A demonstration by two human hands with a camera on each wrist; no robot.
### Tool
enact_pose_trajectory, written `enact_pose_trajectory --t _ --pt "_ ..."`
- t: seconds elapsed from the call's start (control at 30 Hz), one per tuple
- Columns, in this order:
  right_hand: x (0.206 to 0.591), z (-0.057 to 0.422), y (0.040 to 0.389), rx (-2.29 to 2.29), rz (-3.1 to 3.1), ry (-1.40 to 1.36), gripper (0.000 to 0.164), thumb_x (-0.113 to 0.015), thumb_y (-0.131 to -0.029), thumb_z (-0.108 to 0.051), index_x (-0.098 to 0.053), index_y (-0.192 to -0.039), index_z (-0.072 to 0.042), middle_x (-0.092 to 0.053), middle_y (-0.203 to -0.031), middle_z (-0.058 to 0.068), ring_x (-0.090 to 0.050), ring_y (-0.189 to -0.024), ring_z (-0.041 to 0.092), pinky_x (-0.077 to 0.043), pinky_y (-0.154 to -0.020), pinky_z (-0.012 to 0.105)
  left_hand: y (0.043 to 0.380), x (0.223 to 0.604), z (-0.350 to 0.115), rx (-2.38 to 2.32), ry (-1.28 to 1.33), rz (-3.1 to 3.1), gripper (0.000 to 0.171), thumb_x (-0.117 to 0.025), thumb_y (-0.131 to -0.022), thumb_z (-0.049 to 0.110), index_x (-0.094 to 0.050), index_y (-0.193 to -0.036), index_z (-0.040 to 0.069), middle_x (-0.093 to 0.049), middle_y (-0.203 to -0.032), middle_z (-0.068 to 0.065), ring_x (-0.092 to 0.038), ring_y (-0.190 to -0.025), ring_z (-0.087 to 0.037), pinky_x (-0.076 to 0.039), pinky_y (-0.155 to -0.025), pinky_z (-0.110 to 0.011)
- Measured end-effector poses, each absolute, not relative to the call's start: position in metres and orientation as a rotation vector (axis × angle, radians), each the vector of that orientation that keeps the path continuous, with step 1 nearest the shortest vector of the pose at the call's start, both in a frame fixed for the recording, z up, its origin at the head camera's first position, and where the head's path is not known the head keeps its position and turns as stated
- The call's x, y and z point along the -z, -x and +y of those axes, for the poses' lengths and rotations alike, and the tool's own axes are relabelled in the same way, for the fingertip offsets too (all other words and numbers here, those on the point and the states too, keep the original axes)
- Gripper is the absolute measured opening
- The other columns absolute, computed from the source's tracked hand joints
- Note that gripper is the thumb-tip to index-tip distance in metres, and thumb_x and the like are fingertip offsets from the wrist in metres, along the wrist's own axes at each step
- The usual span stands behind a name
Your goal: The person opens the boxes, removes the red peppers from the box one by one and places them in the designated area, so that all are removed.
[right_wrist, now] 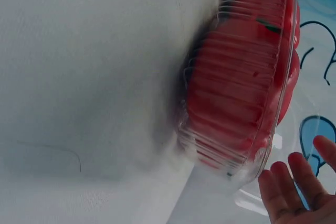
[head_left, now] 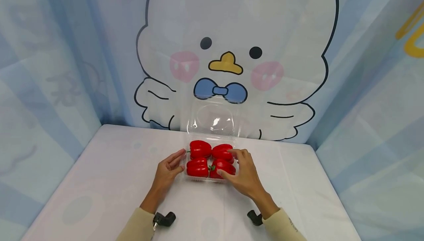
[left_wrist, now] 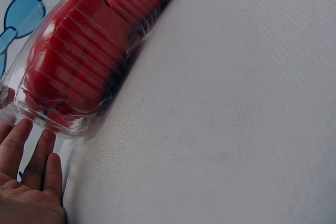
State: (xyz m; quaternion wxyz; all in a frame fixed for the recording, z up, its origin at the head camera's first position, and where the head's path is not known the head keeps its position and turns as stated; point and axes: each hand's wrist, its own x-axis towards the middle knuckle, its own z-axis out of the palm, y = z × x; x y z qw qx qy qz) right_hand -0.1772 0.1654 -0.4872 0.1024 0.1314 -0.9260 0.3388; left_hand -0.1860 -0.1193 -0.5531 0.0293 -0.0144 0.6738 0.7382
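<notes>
A clear plastic clamshell box [head_left: 207,179] rests on the white table, its lid [head_left: 212,117] raised at the back. Inside lie several glossy red bell peppers [head_left: 200,149] in two rows, with green stems. My left hand [head_left: 167,171] is at the box's left side, fingers extended and fingertips right at the wall; the left wrist view shows its fingers [left_wrist: 38,161] below the box's corner. My right hand [head_left: 246,174] reaches over the right edge, thumb overlapping the front right pepper [head_left: 222,166] and index finger the back right pepper [head_left: 221,152]. In the right wrist view its fingers [right_wrist: 306,180] are spread beside the rim.
The white-covered table [head_left: 112,174] ends just behind the box. A curtain with a cartoon bird [head_left: 228,20] hangs behind it, and blue-white curtains [head_left: 43,79] flank both sides. Black wrist cameras [head_left: 164,219] sit by the sleeves.
</notes>
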Motion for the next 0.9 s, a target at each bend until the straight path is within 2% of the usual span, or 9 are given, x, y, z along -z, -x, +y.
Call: enact_pose_trajectory --t 0.27,0.47,0.7,0.9 --pt "0.494 0.153 0.176 -0.846 -2.837 -0.380 0.068 -0.089 -0.081 -0.043 -0.060 -0.137 -0.018 -0.058 -0.121 0.006 -0.053 -0.117 0.021 -0.061 -0.093 0.042 0.186 0.554 -0.118 -2.282 0.053 2.079 0.057 -0.066 -0.100 0.000 -0.056 -0.154 0.018 -0.058 -0.158 -0.001 -0.051 -0.152 -0.021 -0.048 -0.112 -0.022" --pt "0.490 0.146 0.179 -0.795 -2.912 -0.346 0.062 -0.087 -0.083 -0.043 -0.062 -0.132 -0.015 -0.058 -0.118 0.007 -0.054 -0.115 0.024 -0.059 -0.089 0.043 0.186 0.552 -0.118 -2.285 0.057 2.080 0.057 -0.065 -0.101 -0.001 -0.056 -0.154 0.018 -0.058 -0.159 -0.001 -0.051 -0.151 -0.021 -0.048 -0.112 -0.023" --pt "0.488 0.138 0.183 -0.758 -2.974 -0.310 0.064 -0.090 -0.081 -0.043 -0.064 -0.129 -0.009 -0.056 -0.116 0.010 -0.055 -0.110 0.026 -0.059 -0.084 0.041 0.186 0.552 -0.117 -2.285 0.048 2.088 0.057 -0.065 -0.101 -0.001 -0.056 -0.154 0.017 -0.058 -0.159 -0.002 -0.051 -0.152 -0.023 -0.048 -0.112 -0.023" --pt "0.485 0.135 0.186 -0.818 -2.991 -0.290 0.061 -0.094 -0.079 -0.034 -0.065 -0.126 -0.009 -0.055 -0.116 0.011 -0.055 -0.109 0.027 -0.057 -0.088 0.042 0.186 0.552 -0.117 -2.290 0.047 2.086 0.057 -0.065 -0.101 -0.001 -0.056 -0.154 0.017 -0.058 -0.159 -0.002 -0.052 -0.151 -0.022 -0.048 -0.112 -0.023"
